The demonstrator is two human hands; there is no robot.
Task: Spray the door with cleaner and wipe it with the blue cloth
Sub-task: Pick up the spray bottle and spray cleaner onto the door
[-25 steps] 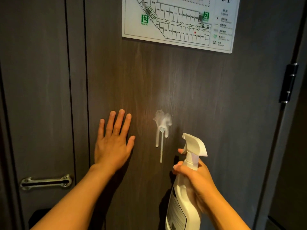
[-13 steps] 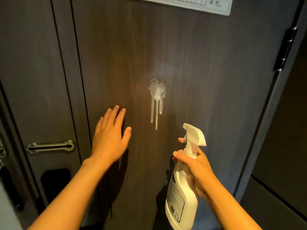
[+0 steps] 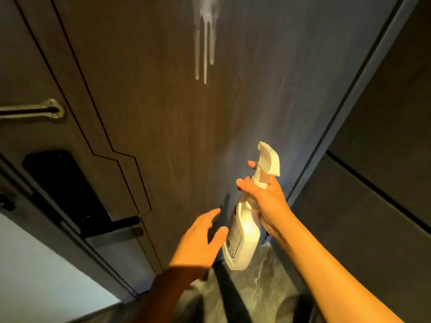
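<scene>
Both hands sit lower on the door (image 3: 163,113) than before.

foam drips (image 3: 205,43) – top cropped, latch bar (image 3: 32,110) cut left

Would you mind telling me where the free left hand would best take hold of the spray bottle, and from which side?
Probably the wide lower body of the spray bottle, from its left. The right hand already wraps the narrow neck under the trigger, while the body below hangs bare, tilted, with the open left hand right beside it.
</scene>
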